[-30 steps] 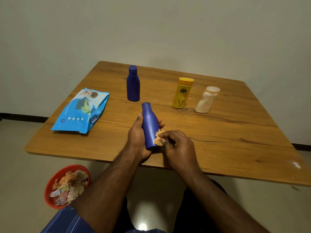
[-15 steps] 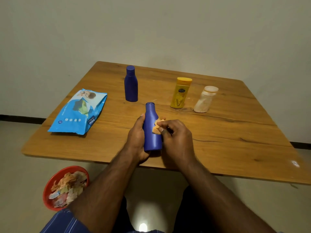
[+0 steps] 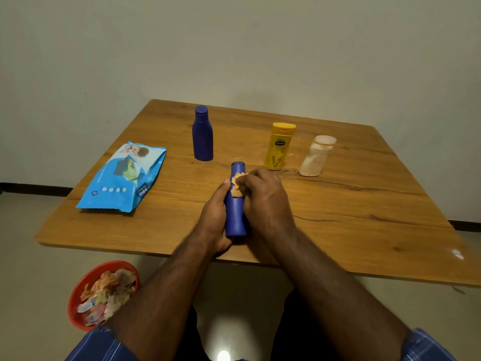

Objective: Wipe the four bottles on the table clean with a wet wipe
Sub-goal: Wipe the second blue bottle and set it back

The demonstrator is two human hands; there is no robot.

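Observation:
My left hand (image 3: 214,217) grips a blue bottle (image 3: 235,217) near the wooden table's front edge, cap pointing away from me. My right hand (image 3: 265,199) pinches a small orange-stained wet wipe (image 3: 238,186) and presses it on the bottle's upper part, just below the cap. A second blue bottle (image 3: 202,134) stands upright farther back. A yellow bottle (image 3: 278,147) and a pale whitish bottle (image 3: 316,160) stand to the right of it.
A blue wet-wipe pack (image 3: 125,178) lies on the table (image 3: 364,217) at the left. A red bowl (image 3: 78,290) full of used wipes sits on the floor below the table's front left. A wall stands behind the table.
My right hand has slid the wipe up the held bottle from its lower part toward the cap. The bottle has turned more upright in my left hand.

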